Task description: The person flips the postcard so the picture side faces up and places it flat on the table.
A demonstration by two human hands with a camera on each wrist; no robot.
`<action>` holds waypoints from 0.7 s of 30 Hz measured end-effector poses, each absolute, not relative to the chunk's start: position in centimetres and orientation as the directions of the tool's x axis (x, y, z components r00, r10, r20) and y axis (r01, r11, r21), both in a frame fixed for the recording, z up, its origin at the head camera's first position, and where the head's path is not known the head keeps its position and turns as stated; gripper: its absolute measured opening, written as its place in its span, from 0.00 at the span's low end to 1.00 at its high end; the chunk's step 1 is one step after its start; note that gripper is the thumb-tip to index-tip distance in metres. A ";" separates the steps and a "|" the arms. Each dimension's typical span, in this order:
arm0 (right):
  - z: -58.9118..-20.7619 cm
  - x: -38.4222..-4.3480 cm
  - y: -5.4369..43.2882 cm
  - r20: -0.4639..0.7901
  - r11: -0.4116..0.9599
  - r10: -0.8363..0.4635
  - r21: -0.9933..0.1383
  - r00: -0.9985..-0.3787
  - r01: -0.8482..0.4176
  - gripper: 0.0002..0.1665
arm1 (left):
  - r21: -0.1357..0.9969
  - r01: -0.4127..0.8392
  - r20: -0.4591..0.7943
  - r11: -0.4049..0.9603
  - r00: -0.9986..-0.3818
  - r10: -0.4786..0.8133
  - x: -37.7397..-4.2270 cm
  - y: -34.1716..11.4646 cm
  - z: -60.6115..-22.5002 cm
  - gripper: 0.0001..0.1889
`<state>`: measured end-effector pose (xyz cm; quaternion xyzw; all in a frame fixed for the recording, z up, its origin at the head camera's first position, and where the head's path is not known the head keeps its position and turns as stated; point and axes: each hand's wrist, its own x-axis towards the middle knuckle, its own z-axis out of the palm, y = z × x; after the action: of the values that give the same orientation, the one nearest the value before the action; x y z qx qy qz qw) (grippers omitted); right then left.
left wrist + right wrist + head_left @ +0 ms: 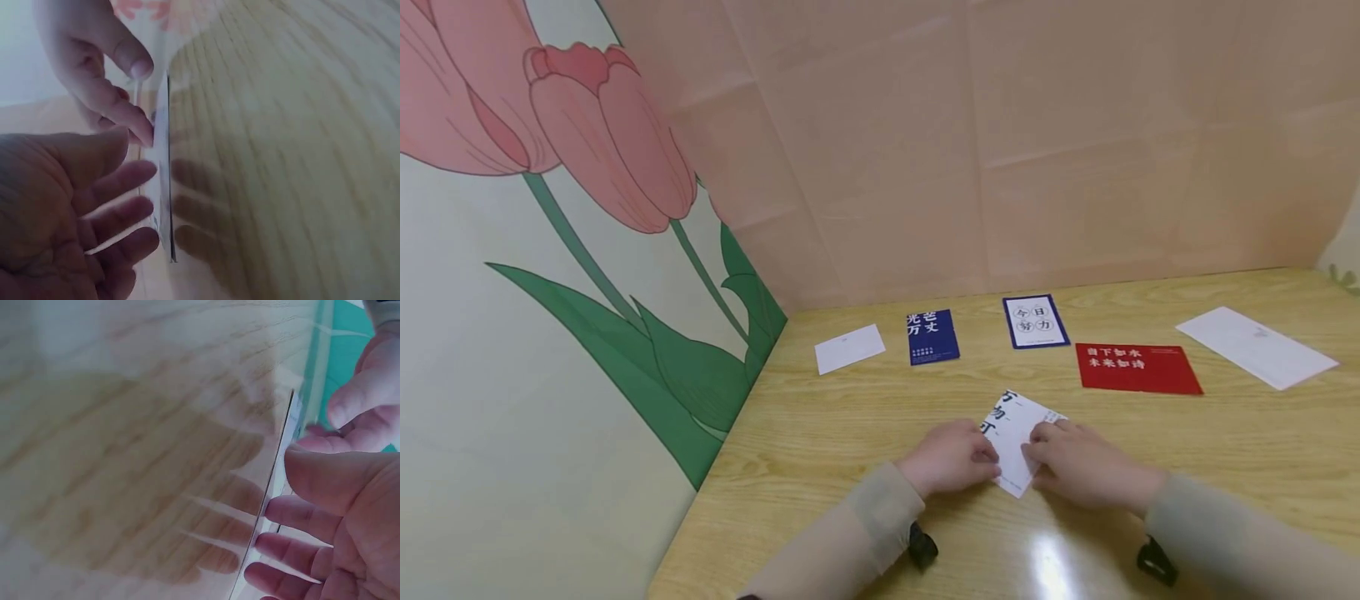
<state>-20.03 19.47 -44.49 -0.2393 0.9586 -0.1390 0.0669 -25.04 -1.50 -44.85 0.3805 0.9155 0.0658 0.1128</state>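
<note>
A white card [1018,437] with dark lettering lies at an angle on the wooden table, between the two hands. At its left side the left hand [953,457] has its fingertips at the card; in the left wrist view that hand's fingers [128,212] are gently bent, meeting the card's [164,187] upper face. From the other side the right hand [1086,462] reaches over the card and covers part of its right edge. The right wrist view shows the right hand's fingertips [275,544] resting along the card [284,434], thumb apart from them.
Behind it lie a small white card [850,348], a blue card [933,337], a blue-bordered card [1036,322], a red card [1138,369] and a larger white card [1257,346]. A pink cloth [880,150] hangs at the table's back; a tulip-printed sheet [550,333] stands left.
</note>
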 end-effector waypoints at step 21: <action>-43.7 -20.6 22.6 -0.012 0.843 -0.429 -0.363 -0.903 -0.396 0.33 | 0.191 0.658 -0.273 0.728 -0.677 0.683 -24.6 -7.0 -45.6 0.27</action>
<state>-20.61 22.62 -43.72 -0.2153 0.9589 -0.1788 0.0461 -24.62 -6.96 -45.58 0.3665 0.9149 0.0385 0.1648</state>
